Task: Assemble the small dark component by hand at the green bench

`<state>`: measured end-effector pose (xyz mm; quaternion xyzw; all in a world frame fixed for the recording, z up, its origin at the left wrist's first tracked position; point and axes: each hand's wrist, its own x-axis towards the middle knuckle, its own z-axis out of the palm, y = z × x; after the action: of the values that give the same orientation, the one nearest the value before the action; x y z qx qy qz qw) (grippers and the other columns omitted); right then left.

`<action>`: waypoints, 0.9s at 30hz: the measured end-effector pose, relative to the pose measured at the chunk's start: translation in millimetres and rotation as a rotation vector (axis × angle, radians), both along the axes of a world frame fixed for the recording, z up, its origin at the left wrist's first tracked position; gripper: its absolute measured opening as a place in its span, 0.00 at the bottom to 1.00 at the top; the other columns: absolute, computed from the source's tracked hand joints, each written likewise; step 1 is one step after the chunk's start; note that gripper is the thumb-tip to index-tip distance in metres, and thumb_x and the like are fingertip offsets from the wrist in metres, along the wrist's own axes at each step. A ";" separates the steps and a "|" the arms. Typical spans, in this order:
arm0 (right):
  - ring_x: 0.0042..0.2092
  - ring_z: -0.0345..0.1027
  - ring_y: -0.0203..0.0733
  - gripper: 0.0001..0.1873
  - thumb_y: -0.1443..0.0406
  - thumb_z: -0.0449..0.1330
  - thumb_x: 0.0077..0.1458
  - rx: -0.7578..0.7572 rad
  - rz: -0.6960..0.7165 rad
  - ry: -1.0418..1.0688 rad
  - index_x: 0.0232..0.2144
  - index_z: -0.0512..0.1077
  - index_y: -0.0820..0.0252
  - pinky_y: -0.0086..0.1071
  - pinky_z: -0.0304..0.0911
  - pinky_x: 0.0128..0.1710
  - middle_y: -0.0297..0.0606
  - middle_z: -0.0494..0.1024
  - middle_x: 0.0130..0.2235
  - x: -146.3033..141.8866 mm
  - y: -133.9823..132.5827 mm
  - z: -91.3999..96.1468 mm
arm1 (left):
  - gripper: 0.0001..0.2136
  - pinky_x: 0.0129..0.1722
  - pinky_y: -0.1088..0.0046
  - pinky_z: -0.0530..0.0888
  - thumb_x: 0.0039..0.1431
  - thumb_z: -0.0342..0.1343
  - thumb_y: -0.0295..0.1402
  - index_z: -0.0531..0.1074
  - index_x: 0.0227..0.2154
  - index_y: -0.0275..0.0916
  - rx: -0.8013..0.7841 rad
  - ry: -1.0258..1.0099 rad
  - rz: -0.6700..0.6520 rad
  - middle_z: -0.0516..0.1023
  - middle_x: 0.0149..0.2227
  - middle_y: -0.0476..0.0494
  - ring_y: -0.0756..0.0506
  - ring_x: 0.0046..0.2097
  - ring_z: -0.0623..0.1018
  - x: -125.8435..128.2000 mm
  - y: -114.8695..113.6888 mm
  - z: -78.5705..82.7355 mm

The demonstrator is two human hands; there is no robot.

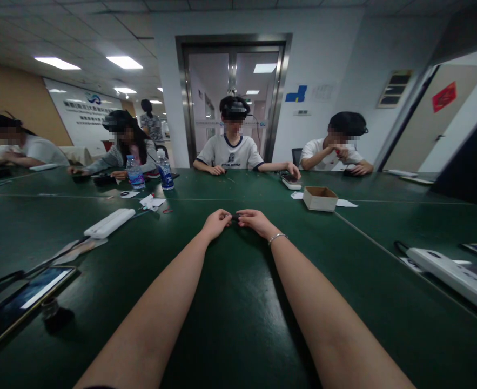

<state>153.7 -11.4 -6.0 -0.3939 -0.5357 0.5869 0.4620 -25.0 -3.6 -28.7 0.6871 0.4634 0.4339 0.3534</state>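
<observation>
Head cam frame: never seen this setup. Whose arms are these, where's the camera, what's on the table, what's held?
There is no machine here. The one picture comes from a camera worn on a person's head, looking forward and down, so the two bare arms reaching out are the wearer's own. The left hand and right hand meet over a green table, pinching a small dark object between the fingertips; it is too small to identify. On the table lie a white power strip, a small cardboard box, two water bottles and a tablet at the near left. Other people sit across the table with their own hands busy.
</observation>
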 end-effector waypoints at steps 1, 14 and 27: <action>0.24 0.69 0.29 0.13 0.80 0.57 0.49 -0.007 0.006 0.020 0.38 0.73 0.70 0.21 0.68 0.28 0.37 0.76 0.25 0.6 -0.5 0.4 | 0.10 0.34 0.71 0.70 0.54 0.53 0.38 0.68 0.35 0.37 0.000 -0.003 -0.005 0.76 0.28 0.45 0.49 0.30 0.75 -0.4 1.7 -1.5; 0.25 0.72 0.31 0.08 0.80 0.58 0.51 -0.089 -0.069 0.041 0.35 0.72 0.73 0.21 0.71 0.28 0.42 0.76 0.28 0.6 3.8 0.4 | 0.15 0.33 0.73 0.67 0.53 0.51 0.44 0.71 0.33 0.36 -0.082 0.146 -0.058 0.77 0.29 0.44 0.48 0.31 0.74 -3.0 16.2 8.0; 0.22 0.67 0.28 0.09 0.79 0.59 0.51 -0.049 0.009 -0.020 0.35 0.73 0.71 0.19 0.68 0.24 0.38 0.75 0.24 2.7 6.8 -2.3 | 0.18 0.30 0.74 0.67 0.56 0.45 0.48 0.71 0.28 0.38 -0.021 0.262 -0.045 0.76 0.26 0.46 0.48 0.29 0.74 -7.4 13.6 6.4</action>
<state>156.4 -4.7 -8.3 -0.4085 -0.5275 0.5978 0.4445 -32.4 10.0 -22.3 0.7442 0.4946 0.3279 0.3066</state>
